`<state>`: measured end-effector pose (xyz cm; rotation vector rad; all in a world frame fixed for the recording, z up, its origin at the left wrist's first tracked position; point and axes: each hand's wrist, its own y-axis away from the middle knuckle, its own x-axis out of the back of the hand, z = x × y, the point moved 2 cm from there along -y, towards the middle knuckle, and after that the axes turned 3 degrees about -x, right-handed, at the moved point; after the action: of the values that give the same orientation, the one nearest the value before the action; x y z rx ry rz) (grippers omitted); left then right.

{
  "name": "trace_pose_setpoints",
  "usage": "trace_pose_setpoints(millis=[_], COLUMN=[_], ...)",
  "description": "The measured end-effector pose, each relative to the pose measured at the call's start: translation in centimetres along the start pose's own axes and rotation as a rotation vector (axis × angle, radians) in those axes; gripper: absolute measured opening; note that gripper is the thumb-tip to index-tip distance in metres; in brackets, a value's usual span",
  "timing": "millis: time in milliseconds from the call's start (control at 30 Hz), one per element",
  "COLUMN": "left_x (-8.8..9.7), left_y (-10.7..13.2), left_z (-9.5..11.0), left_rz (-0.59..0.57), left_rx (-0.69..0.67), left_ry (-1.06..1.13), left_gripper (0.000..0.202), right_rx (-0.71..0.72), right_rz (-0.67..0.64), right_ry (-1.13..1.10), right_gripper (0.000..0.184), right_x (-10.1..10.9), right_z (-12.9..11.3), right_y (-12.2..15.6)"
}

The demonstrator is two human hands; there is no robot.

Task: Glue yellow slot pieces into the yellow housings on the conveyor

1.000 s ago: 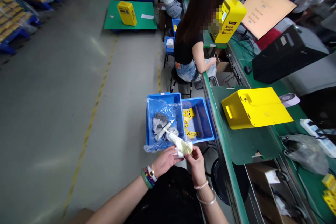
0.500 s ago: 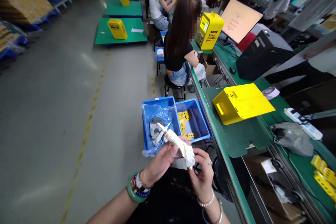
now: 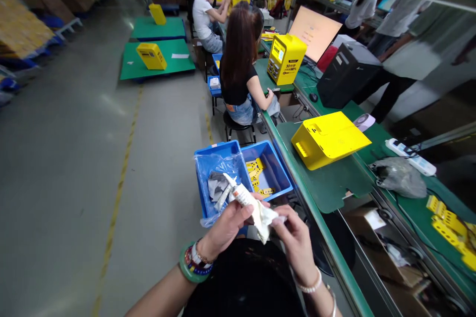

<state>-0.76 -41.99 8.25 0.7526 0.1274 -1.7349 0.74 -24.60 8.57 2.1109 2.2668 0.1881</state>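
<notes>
My left hand (image 3: 225, 225) grips a white squeeze tube (image 3: 241, 195) with a printed label, its narrow nozzle pointing up and to the left over the bins. A crumpled white tissue (image 3: 263, 220) hangs from the tube's lower end. My right hand (image 3: 295, 245) pinches that tissue close to the tube. Both hands are held in front of my dark top, above a blue plastic bin (image 3: 215, 151) lined with clear plastic. Grey cloth (image 3: 217, 185) lies in that bin, partly hidden behind the tube.
A second blue bin (image 3: 273, 163) holds yellow parts. To the right run a green bench edge (image 3: 293, 173) and a yellow housing (image 3: 327, 138) on a green mat. A seated co-worker (image 3: 238, 69) is farther along. A concrete floor lies left.
The whole view has tilted and shifted, so the bins sit lower and farther left. My hands have come closer together, and the tube now lies flatter.
</notes>
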Motion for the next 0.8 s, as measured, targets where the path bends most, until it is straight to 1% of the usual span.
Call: trace_pose_setpoints(millis=[67, 133, 200, 300, 400, 467, 500, 567, 633, 667, 733, 800], left_x=[-0.1, -0.1, 0.0, 0.3, 0.4, 0.3, 0.2, 0.0, -0.1, -0.1, 0.0, -0.1], left_y=[-0.1, -0.2, -0.4, -0.6, -0.7, -0.7, -0.7, -0.7, -0.8, -0.8, -0.9, -0.9], left_z=[0.0, 0.0, 0.1, 0.1, 0.1, 0.2, 0.3, 0.5, 0.6, 0.7, 0.6, 0.6], left_rz=[-0.015, -0.027, -0.036, -0.035, -0.026, -0.017, -0.011, 0.004, 0.024, 0.035, 0.053, 0.052], left_rx=[0.034, 0.049, 0.046, 0.031, 0.029, 0.033, 0.037, 0.04, 0.046, 0.05, 0.057, 0.059], left_ry=[0.036, 0.066, 0.082, 0.081, 0.068, 0.05, 0.038, 0.011, -0.012, -0.022, -0.039, -0.054], left_gripper=[0.043, 0.045, 0.046, 0.046, 0.046, 0.047, 0.048, 0.048, 0.05, 0.05, 0.051, 0.05], right_rx=[-0.189, -0.309, -0.373, -0.407, -0.349, -0.269, -0.212, -0.071, 0.056, 0.094, 0.119, 0.13], right_rz=[0.048, 0.049, 0.024, 0.014, 0.057, 0.072, 0.046, -0.067, -0.17, -0.192, -0.191, -0.164], right_ry=[-0.257, -0.461, -0.576, -0.622, -0.564, -0.449, -0.365, -0.166, 0.017, 0.083, 0.158, 0.206], right_gripper=[0.018, 0.025, 0.028, 0.027, 0.025, 0.021, 0.018, 0.014, 0.014, 0.015, 0.017, 0.01], right_x=[0.2, 0.2, 0.2, 0.4, 0.6, 0.7, 0.6, 0.4, 0.0, -0.1, -0.4, -0.5], right_z=[0.6, 1.0, 1.4, 1.7, 1.4, 0.6, 0.0, -1.4, -2.5, -2.9, -3.0, -2.7], right_y=[-0.7, -1.2, -1.5, -1.6, -1.3, -1.0, -0.8, -0.5, -0.1, 0.0, -0.1, -0.4])
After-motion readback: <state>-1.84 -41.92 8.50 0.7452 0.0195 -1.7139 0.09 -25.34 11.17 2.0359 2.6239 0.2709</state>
